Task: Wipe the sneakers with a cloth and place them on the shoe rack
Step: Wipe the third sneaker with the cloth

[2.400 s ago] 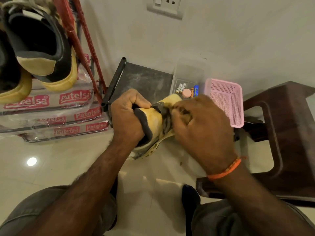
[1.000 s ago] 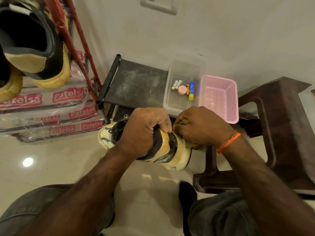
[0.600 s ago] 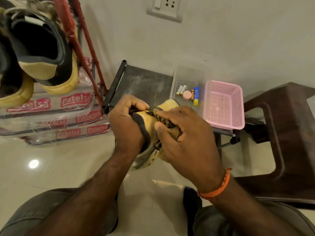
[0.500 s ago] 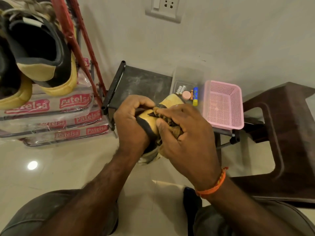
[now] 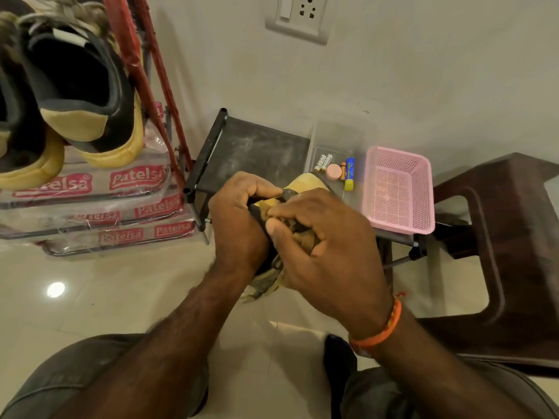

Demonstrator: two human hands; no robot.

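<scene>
My left hand (image 5: 239, 225) grips a yellow and black sneaker (image 5: 307, 181) by its collar, holding it up over the floor at the centre of view. My right hand (image 5: 329, 246) pinches a brownish cloth (image 5: 302, 238) and presses it against the sneaker's upper. Both hands hide most of the shoe; only its yellow end and a bit of sole (image 5: 260, 285) show. Another yellow and black sneaker (image 5: 84, 95) sits on the red shoe rack (image 5: 136, 74) at the upper left, with a second one (image 5: 18, 146) beside it at the frame edge.
A low black stand (image 5: 254, 149) by the wall carries a clear tray (image 5: 338, 143) with batteries and small items, and a pink mesh basket (image 5: 399, 189). A dark brown stool (image 5: 514, 237) stands at right. Packaged boxes (image 5: 99, 213) lie under the rack. A wall socket (image 5: 299, 16) is above.
The sneaker was turned from lying sideways a second ago to being held end-up. My right hand has since slid the cloth a little along the upper.
</scene>
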